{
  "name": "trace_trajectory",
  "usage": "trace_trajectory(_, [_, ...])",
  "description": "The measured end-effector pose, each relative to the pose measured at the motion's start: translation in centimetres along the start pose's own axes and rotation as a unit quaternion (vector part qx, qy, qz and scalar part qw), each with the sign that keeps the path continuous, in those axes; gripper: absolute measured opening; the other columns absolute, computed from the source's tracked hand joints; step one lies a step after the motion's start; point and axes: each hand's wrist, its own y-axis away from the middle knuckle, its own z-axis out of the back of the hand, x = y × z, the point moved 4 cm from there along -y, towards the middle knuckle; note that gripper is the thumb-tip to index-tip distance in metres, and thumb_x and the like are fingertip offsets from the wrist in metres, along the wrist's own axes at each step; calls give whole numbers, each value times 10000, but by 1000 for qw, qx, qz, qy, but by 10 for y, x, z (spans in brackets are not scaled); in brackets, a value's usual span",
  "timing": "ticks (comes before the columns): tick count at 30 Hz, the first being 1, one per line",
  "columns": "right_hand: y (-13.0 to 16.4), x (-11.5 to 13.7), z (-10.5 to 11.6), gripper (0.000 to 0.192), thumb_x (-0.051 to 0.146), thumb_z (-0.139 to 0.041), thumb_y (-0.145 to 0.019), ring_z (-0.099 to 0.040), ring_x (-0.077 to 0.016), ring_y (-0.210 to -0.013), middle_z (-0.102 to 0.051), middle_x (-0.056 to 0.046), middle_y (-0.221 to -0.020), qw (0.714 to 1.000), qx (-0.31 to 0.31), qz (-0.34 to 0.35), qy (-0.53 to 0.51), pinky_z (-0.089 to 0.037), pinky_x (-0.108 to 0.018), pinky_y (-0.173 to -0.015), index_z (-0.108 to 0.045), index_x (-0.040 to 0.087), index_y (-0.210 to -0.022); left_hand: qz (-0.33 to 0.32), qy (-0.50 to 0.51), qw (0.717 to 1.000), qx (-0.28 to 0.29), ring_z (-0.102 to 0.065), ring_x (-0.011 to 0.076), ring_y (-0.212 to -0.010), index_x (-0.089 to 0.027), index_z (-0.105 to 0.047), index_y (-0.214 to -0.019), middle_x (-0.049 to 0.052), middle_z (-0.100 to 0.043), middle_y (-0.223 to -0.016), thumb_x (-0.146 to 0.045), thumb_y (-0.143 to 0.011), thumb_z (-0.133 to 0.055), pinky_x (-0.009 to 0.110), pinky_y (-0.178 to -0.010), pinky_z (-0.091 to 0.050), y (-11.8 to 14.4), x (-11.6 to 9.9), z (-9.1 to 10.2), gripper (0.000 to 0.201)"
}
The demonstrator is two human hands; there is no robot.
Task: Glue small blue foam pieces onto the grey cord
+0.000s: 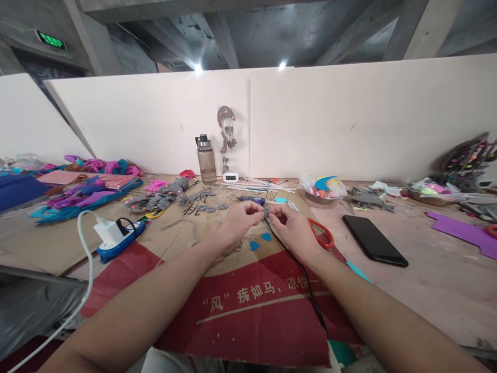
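While both hands are meeting above the cardboard sheet [248, 305], the left hand [238, 220] and right hand [293, 228] are pinching a small grey piece [266, 211] between their fingertips, steadying it from both sides; red scissors [322, 234] are lying beside the right wrist.

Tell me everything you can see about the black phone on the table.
The black phone is a slim, glossy rectangular slab with a dark screen, apparently switched off. It lies flat, face up, on the bare table, turned at an angle. It sits beyond the right hand, near red-handled scissors, touching neither. Nothing rests on it.
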Motion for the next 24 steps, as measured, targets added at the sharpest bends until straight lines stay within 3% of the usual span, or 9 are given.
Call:
trace_trajectory(10, [-1,0,2,172,320,-503,-818,-536,-141,-625,-624,-3,-704,1000,0,-23,-8,-395,-268,-606,-615,191,-793,9,8,1000,-18,-460,77,-558,-151,-614,-755,-33,-563,-648,-278,-671,-681,231,-562,-367,-1,2,2,166])
trace_trajectory(17, [-2,-4,0,148,276,-489,-790,-546,-149,-646,-622,-2,-702,1000,-1,-11,2,-398,-275,-623,-610,195,-763,-1,-34,999,21,-460,83,-581,-152,-619,-736,-38,-550,-640,-259,-688,-660,230,-581,-362,5,-5,-4,124])
trace_trajectory(24, [-1,-2,0,181,307,-471,-819,-534,-151,-648,-618,-9,-712,1000,20,-18,-10,-395,-281,-619,-607,191,-790,2,-27,999,20,-454,84,-571,-153,-608,-710,-41,-540,-617,-229,-678,-653,229,-572,-353,4,-4,-4,94])
